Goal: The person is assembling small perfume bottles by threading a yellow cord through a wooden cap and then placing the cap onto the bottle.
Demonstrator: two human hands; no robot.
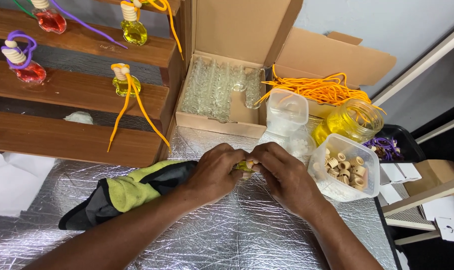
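Both hands meet at the middle of the foil-covered tabletop point(227, 235). The left hand point(214, 175) and the right hand point(284, 177) are pressed together around a small yellow bottle point(245, 165), of which only a sliver shows between the fingers. It looks as though the left hand steadies the body while the right works at its top, but the fingers hide the detail.

A green and black cloth point(132, 192) lies under the left forearm, close enough to wipe with. Supplies sit within the right hand's reach: a clear tub of wooden rings point(347, 170), a jar of yellow liquid point(349, 122), a lidded plastic tub point(287, 111) and a heap of orange cords point(319, 90). A cardboard box of empty glass bottles point(222, 90) stands open straight ahead. Filled bottles with cords rest on the wooden shelves point(72, 87) to the left, apart from the work.
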